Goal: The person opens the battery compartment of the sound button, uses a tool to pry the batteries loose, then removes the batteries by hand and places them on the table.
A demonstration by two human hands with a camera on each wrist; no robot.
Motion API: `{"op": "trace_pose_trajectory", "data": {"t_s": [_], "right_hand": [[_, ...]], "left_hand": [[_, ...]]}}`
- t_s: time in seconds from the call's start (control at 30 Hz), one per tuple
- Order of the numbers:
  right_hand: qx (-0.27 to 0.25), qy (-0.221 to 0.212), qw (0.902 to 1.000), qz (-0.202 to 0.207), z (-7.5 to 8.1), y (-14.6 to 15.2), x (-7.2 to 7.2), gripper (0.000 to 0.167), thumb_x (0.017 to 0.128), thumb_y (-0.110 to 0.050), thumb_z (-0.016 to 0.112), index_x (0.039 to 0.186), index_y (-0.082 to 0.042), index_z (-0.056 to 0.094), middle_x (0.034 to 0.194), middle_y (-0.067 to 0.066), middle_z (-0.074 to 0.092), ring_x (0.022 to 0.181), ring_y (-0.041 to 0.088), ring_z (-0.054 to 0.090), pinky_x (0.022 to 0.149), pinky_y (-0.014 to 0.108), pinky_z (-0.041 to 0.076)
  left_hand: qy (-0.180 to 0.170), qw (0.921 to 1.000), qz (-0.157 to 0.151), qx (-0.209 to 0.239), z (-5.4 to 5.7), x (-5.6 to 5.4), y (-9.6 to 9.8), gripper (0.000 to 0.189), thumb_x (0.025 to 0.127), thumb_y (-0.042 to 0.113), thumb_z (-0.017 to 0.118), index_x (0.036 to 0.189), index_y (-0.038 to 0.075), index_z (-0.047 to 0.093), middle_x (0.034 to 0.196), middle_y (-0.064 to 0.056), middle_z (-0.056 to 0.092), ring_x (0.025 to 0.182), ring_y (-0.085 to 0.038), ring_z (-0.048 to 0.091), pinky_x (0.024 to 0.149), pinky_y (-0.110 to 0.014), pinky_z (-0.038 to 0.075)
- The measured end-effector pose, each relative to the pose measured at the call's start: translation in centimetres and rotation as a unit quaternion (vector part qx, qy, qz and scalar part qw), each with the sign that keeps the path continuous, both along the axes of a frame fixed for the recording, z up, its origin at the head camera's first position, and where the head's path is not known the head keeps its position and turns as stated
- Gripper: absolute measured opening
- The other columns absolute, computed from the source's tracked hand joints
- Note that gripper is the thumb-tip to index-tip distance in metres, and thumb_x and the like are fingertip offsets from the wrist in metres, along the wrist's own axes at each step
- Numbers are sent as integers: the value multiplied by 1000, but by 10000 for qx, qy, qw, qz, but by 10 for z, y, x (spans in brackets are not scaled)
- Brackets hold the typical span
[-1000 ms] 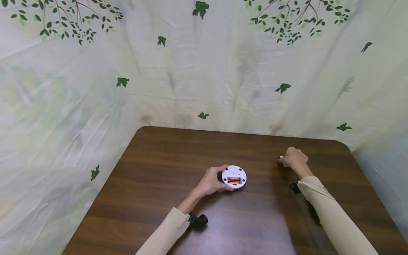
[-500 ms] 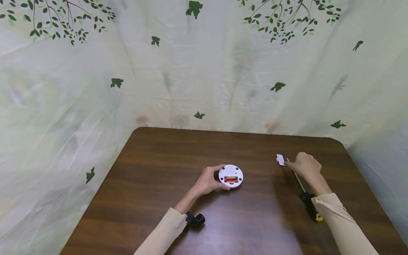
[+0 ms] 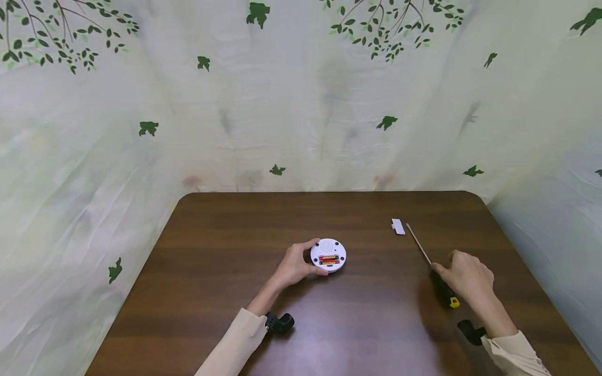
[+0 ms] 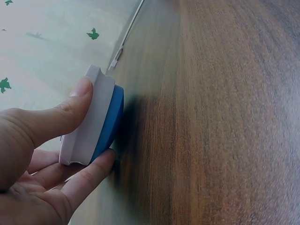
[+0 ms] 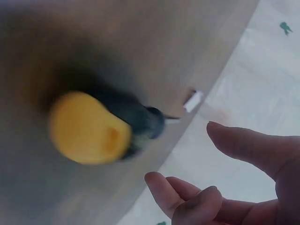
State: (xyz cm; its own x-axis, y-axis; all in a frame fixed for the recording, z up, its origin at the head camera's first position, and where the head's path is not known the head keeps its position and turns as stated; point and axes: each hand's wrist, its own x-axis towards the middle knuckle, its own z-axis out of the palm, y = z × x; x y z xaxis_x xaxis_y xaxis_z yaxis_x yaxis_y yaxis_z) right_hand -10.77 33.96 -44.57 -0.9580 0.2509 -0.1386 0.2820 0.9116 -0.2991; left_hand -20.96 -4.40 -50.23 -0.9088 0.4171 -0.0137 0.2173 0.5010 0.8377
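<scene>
My left hand (image 3: 297,265) grips a round white battery-powered device (image 3: 336,248) by its edge, thumb on one side and fingers on the other. Its underside faces up, with speaker holes, small dark feet and red batteries (image 3: 328,259) in an uncovered compartment. The left wrist view reveals a blue face (image 4: 110,123) turned to the table. My right hand (image 3: 470,277) hovers by a screwdriver (image 3: 441,288) that lies on the table. Thumb and fingers are spread apart beside its black handle and yellow end (image 5: 89,129), holding nothing. A small white battery cover (image 3: 398,226) lies just beyond the screwdriver's tip.
The brown wooden table (image 3: 226,235) has rounded far corners. Behind it and at the sides hangs a pale curtain (image 3: 301,120) printed with green leaves. A black wrist camera (image 3: 280,323) sits on the left forearm, another black mount (image 3: 471,332) on the right.
My right hand has let go of the white battery cover and drawn back toward the screwdriver handle. My left hand keeps its grip on the device. The head view has turned slightly right.
</scene>
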Motion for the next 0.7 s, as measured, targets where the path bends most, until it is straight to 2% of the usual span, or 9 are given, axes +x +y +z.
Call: {"op": "trace_pose_trajectory", "data": {"t_s": [0.1, 0.17, 0.53, 0.63, 0.7], "right_hand": [[22, 35, 10000, -60, -6, 0, 9, 42, 95, -38, 71, 89, 3, 62, 71, 12, 60, 60, 25, 56, 51, 37, 41], [65, 63, 9999, -82, -11, -2, 13, 41, 94, -38, 71, 79, -2, 57, 65, 9, 54, 58, 25, 55, 49, 37, 40], [253, 455, 9985, 168, -36, -7, 21, 35, 94, -23, 72, 70, -4, 54, 63, 9, 52, 55, 25, 50, 47, 36, 38], [269, 708, 9971, 111, -36, -6, 20, 29, 93, -19, 70, 73, -3, 59, 65, 11, 54, 58, 26, 51, 47, 37, 37], [301, 1046, 9940, 62, -32, -4, 20, 24, 92, -18, 70, 77, 0, 65, 67, 13, 58, 62, 29, 53, 46, 38, 39]], "left_hand": [[-30, 10000, 14, 8, 0, -1, 2, 90, 69, 19, 98, 147, 3, 57, 146, -19, 61, 142, -34, 51, 121, -52, 38], [-29, 10000, 5, -7, 0, 0, 0, 90, 70, 19, 98, 148, 3, 56, 147, -19, 61, 143, -34, 51, 121, -53, 37], [-40, 9999, 84, -77, -2, -1, -4, 89, 70, 20, 98, 148, 5, 56, 147, -18, 61, 143, -34, 51, 121, -52, 37], [-66, 9999, 82, -51, -1, -1, -3, 89, 70, 20, 98, 148, 5, 57, 147, -17, 61, 143, -34, 51, 121, -51, 37], [-54, 10000, 63, -37, -1, -1, -3, 89, 70, 19, 98, 147, 5, 57, 147, -17, 61, 143, -33, 51, 122, -51, 37]]}}
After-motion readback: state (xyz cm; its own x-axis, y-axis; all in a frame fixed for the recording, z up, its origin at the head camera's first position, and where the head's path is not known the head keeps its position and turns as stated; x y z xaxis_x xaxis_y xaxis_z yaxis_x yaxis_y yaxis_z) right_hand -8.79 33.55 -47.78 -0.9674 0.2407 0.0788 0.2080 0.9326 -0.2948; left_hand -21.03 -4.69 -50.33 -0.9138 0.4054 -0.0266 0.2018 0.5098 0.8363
